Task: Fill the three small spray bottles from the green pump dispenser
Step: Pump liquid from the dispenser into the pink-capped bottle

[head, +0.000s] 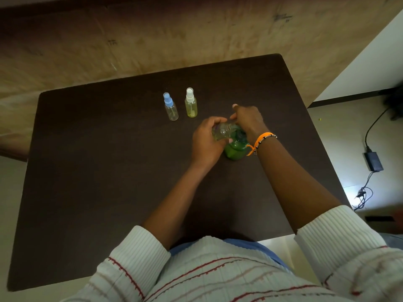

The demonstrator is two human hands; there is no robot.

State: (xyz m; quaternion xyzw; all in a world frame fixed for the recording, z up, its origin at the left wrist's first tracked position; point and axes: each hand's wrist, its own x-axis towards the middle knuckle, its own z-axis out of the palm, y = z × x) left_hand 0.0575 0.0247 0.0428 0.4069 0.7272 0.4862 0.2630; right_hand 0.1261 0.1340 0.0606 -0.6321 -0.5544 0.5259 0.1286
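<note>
We note left hand (pixel 206 140) grip curled round uncapped spray bottle (pixel 222 132), tilted; green pump dispenser (pixel 236 148) just beside; right hand (pixel 248 119) grip presses dispenser top.

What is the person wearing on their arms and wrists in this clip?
Both arms are bare to the elbow, with ribbed white sleeves pushed up, crossed by thin red stitched lines. The right wrist carries an orange thread band and a dark beaded bracelet.

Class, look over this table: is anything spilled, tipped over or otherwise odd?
No spill shows. The blue-capped bottle and white-capped bottle stand upright. Only the open bottle in the left hand lies tilted against the green dispenser, deliberately.
</note>
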